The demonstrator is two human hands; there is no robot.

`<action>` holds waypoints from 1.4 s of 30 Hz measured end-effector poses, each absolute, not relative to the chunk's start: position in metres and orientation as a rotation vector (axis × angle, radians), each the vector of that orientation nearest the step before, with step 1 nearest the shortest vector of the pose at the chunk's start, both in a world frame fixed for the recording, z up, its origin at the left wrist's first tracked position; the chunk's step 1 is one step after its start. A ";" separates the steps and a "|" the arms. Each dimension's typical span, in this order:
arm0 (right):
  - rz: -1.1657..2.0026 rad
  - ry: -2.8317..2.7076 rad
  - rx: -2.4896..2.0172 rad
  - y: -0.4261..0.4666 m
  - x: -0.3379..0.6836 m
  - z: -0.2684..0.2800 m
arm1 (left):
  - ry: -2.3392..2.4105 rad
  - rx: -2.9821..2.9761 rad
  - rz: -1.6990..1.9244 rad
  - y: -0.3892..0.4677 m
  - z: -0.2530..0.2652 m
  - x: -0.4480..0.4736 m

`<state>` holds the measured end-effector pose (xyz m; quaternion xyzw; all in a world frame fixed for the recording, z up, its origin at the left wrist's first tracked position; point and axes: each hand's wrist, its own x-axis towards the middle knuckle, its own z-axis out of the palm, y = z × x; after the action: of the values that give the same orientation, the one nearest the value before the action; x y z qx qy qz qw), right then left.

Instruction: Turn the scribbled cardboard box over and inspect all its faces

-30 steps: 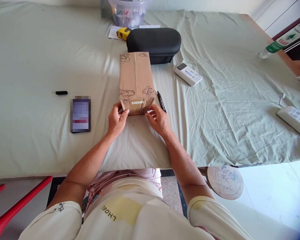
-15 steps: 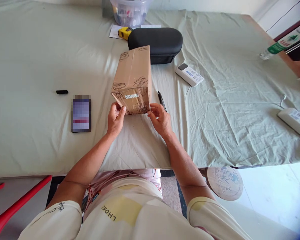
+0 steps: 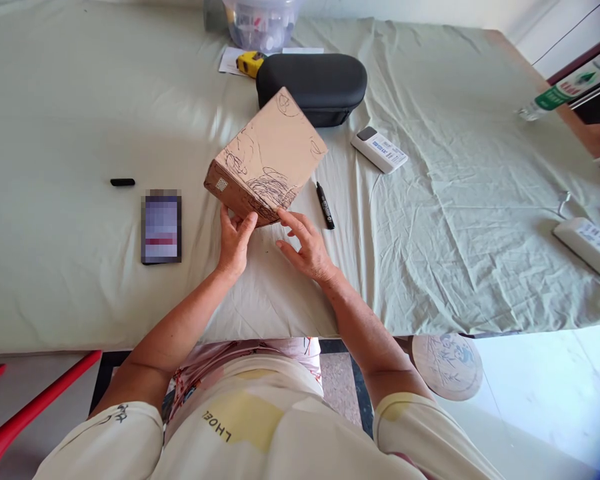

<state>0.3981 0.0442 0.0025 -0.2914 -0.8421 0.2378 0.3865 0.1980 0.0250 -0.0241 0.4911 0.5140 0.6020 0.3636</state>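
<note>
A cardboard box [image 3: 275, 150], scribbled over with black ink, is tilted and turned at an angle in front of me. My left hand [image 3: 236, 243] grips its near lower edge, thumb on the near side and fingers partly hidden beneath. At the near right corner, my right hand [image 3: 305, 247] has its fingers apart, with the index fingertip touching or almost touching the box. A black marker [image 3: 325, 205] without its cap lies just right of the box. Its black cap [image 3: 123, 182] rests far to the left, above a phone [image 3: 161, 227] with a blurred screen.
Behind the box stand a black hard case [image 3: 311, 87], a yellow tape measure [image 3: 251, 63] and a clear plastic tub [image 3: 261, 23]. White devices [image 3: 380, 150] lie to the right, and a bottle [image 3: 555, 97] lies at the far right. Pale green cloth [image 3: 70, 280] covers the table.
The box has turned and tipped, so a different broad scribbled face now shows. My right hand has loosened from the box's right corner and opened its fingers; my left hand keeps its hold.
</note>
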 end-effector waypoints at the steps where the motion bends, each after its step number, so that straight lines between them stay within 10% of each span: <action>1: 0.583 -2.169 -0.733 0.044 0.397 0.002 | 1.268 1.194 1.561 0.024 -0.022 0.199; 42: 0.557 -1.572 -1.288 0.061 0.422 0.011 | 1.172 1.034 1.482 0.037 0.010 0.141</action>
<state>0.4219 0.0613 0.0110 -0.5313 -0.6486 0.2296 0.4943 0.1415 0.0372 0.0096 0.4226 0.4792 0.6060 0.4739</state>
